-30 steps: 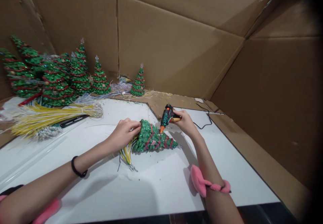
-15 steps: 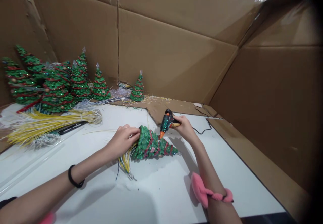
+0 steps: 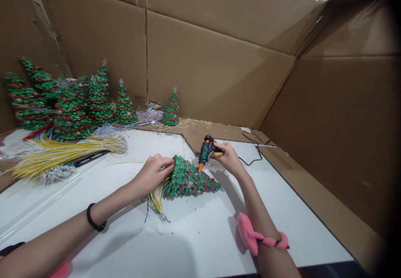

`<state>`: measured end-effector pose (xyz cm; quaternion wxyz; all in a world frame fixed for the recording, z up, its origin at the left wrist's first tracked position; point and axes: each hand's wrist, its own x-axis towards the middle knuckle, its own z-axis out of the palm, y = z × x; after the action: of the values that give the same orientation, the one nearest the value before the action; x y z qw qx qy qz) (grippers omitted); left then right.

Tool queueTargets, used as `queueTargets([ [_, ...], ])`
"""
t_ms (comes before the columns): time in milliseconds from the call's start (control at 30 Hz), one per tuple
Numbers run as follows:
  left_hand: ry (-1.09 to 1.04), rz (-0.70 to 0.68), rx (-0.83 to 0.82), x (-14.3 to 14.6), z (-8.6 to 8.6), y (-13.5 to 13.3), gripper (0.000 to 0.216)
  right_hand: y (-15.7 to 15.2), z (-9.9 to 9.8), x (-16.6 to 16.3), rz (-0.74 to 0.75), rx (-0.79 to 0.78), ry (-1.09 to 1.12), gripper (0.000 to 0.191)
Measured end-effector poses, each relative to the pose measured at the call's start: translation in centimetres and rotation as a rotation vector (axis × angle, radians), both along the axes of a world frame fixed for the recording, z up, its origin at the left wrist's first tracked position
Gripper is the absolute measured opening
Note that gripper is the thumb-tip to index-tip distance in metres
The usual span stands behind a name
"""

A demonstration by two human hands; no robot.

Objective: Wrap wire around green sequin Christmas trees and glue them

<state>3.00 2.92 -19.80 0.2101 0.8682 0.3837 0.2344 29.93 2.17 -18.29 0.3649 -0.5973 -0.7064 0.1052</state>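
Observation:
A small green glittery Christmas tree [image 3: 191,180] with red garland lies on its side on the white table [image 3: 200,240], its tip pointing right. Yellow and blue strands [image 3: 156,197] stick out of its base. My left hand [image 3: 153,172] is closed round the base end of the tree. My right hand [image 3: 228,157] grips a glitter-covered hot glue gun [image 3: 206,151], whose orange nozzle touches the upper side of the tree. A pink scrunchie [image 3: 255,235] sits on my right forearm and a black band [image 3: 94,218] on my left wrist.
Several finished little trees [image 3: 72,102] stand at the back left, one more tree [image 3: 171,110] near the back middle. A bundle of yellow strands [image 3: 62,150] lies on the left of the table. The gun's black cord [image 3: 252,156] runs right. Cardboard walls [image 3: 219,60] enclose the table.
The view tilted up slightly between the oldest frame and now. Both hands, the tree and the glue gun keep almost the same pose; the nozzle stays on the tree.

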Motion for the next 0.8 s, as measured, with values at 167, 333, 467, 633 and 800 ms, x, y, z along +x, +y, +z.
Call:
queueTargets([
  [167, 0.006, 0.002, 0.002, -0.01, -0.07, 0.05, 0.033, 0.05, -0.03, -0.03, -0.020, -0.003, 0.002, 0.022],
  [333, -0.011, 0.001, -0.009, 0.05, 0.07, -0.04, 0.033, -0.04, 0.19, -0.23, -0.023, -0.019, -0.003, 0.018],
  [467, -0.011, 0.007, -0.013, 0.06, 0.02, -0.03, 0.032, -0.08, 0.23, -0.13, -0.012, 0.003, -0.021, 0.019],
  [633, -0.045, -0.003, -0.025, -0.05, -0.16, 0.14, 0.032, -0.01, 0.19, -0.22, -0.009, 0.011, -0.057, 0.017],
  [800, -0.077, 0.006, -0.029, 0.08, 0.03, -0.13, 0.032, 0.10, 0.38, 0.01, -0.027, -0.010, -0.053, 0.026],
])
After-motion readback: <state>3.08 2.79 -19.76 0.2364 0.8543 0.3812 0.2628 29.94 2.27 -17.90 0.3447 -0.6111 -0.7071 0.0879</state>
